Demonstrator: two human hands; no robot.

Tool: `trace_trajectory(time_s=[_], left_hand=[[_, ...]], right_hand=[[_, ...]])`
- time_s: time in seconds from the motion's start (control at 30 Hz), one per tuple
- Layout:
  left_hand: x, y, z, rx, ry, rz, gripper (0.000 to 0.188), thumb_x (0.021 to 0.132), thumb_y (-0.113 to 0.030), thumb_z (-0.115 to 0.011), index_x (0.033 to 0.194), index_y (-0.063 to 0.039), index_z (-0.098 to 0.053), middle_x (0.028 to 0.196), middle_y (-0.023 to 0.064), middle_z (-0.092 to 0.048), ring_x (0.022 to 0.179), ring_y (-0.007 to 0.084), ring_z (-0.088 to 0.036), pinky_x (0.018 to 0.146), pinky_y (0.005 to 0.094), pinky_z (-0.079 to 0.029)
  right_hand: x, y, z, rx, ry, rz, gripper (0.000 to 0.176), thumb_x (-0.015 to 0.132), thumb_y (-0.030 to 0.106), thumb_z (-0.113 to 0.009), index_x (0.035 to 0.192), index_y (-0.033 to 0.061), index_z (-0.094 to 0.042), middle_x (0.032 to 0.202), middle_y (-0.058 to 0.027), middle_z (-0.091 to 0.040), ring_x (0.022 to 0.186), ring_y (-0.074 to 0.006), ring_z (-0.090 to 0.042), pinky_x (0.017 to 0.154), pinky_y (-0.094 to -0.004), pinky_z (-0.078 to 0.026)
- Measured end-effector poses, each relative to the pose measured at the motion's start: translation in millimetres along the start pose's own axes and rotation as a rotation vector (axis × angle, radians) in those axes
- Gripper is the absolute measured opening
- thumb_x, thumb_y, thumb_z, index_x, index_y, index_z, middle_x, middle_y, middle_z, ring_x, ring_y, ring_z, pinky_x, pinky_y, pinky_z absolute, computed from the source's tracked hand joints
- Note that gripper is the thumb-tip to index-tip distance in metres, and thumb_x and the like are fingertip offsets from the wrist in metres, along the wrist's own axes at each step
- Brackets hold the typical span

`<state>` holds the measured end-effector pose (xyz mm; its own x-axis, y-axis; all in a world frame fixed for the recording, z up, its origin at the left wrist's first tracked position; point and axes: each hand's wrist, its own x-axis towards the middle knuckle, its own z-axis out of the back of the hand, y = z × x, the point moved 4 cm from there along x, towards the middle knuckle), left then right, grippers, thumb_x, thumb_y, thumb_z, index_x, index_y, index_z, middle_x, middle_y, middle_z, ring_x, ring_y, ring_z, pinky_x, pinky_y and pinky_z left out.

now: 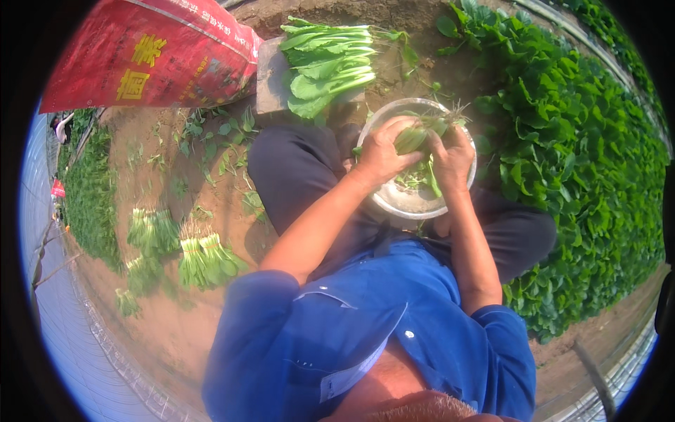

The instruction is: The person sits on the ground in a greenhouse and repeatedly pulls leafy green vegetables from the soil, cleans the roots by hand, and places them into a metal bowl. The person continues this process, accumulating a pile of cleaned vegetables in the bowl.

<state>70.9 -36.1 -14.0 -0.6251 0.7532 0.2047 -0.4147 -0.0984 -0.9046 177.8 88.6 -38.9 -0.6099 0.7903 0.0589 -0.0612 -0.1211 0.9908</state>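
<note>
Both hands are over a round metal basin (408,207) that rests between my crossed legs. My left hand (387,150) grips a small bunch of leafy greens (411,138) from the left side. On the right, my right hand (452,158) holds the same bunch near its roots (457,115), which point up and to the right. Loose leaves and stems (414,178) lie in the basin below my hands. Past the basin, a row of leafy greens (332,63) lies side by side on a flat board (271,76).
A large red printed sack (153,58) stands at the upper left. Tied bundles of greens (203,258) lie on the soil at left, with scattered plants (211,137) above them. A dense green crop bed (575,158) runs along the right. Another person (63,128) is far off at left.
</note>
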Motion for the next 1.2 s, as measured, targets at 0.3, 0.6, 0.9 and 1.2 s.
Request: trace_trajectory(time_s=[0.3,0.6,0.9,1.2], left_hand=[[-11,-18,1,0.279,-0.187,-0.161,0.04,0.068,-0.008,-0.081,0.106,-0.011,-0.068,0.1,0.0076,-0.071,0.091,0.0293,-0.069,0.08,0.0367,-0.053],[-16,-24,17,0.578,-0.223,-0.465,0.027,0.071,-0.013,-0.073,0.098,-0.018,-0.069,0.089,-0.0008,-0.067,0.074,0.0203,-0.066,0.065,0.0343,-0.043],[-23,-19,9,0.629,-0.17,-0.503,0.024,0.072,-0.016,-0.071,0.095,-0.016,-0.069,0.088,-0.0012,-0.067,0.07,0.0201,-0.065,0.064,0.0348,-0.043],[-21,-21,8,0.553,-0.163,-0.494,0.025,0.069,-0.016,-0.073,0.093,-0.016,-0.069,0.089,-0.0005,-0.069,0.07,0.0206,-0.065,0.063,0.035,-0.044]], right_hand=[[-21,22,19,-0.167,0.041,0.066,0.019,0.095,0.014,-0.067,0.105,-0.0022,-0.07,0.09,-0.0092,-0.073,0.079,-0.0129,-0.066,0.071,-0.0293,-0.051],[-12,22,52,-0.202,-0.01,-0.124,0.039,0.102,0.032,-0.058,0.118,-0.0024,-0.068,0.101,-0.0099,-0.073,0.092,-0.0184,-0.067,0.084,-0.0296,-0.052],[-2,44,25,-0.552,0.398,0.081,0.029,0.096,0.025,-0.061,0.107,0.0003,-0.071,0.099,-0.0174,-0.07,0.089,-0.0303,-0.067,0.083,-0.0372,-0.051],[-17,10,25,-0.223,0.252,-0.14,0.03,0.095,0.026,-0.066,0.103,-0.0023,-0.072,0.085,-0.0151,-0.073,0.075,-0.0197,-0.068,0.072,-0.0327,-0.052]])
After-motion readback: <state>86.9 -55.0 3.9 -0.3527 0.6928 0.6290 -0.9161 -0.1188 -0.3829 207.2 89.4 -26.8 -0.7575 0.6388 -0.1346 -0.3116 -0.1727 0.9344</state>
